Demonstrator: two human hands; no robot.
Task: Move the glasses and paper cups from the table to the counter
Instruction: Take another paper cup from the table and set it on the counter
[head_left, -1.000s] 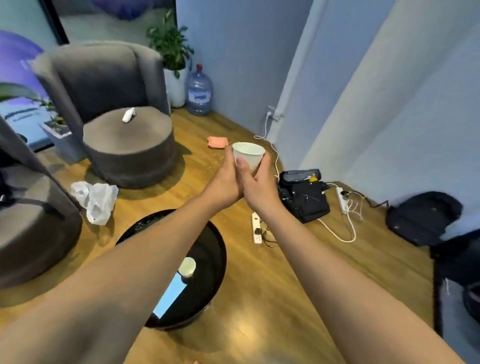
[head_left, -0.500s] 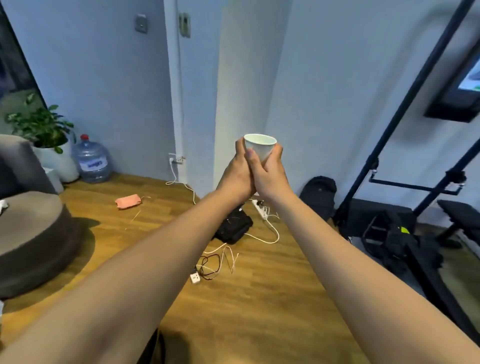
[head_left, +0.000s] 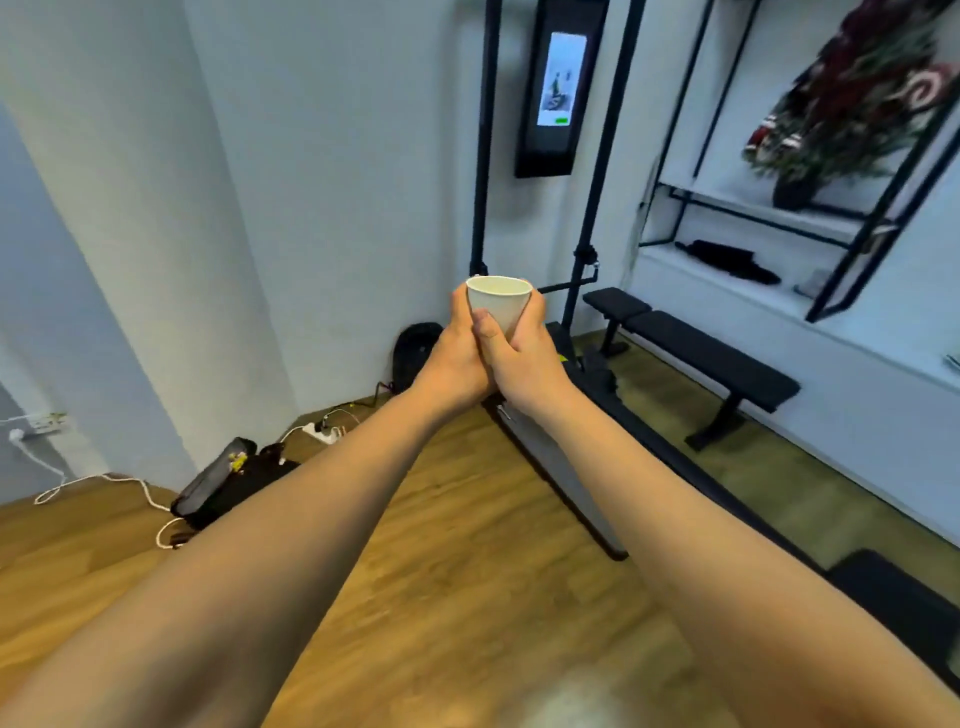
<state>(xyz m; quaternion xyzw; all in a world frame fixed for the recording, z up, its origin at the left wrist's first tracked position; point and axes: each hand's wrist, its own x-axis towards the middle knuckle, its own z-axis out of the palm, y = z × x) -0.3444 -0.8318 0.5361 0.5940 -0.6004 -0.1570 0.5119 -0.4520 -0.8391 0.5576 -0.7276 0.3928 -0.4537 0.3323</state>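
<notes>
At arm's length ahead, the left hand (head_left: 452, 358) and right hand (head_left: 524, 358) wrap together around a white paper cup (head_left: 498, 304), held upright above the wooden plank floor (head_left: 467, 571). Beyond stand a black padded bench (head_left: 696, 348) and a wall-mounted screen (head_left: 558, 83).

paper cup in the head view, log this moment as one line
phase: carry | object: paper cup, upright | left hand: holds cup | right hand: holds cup | grip: two-handed | table: out of view | ahead: black bench
</notes>
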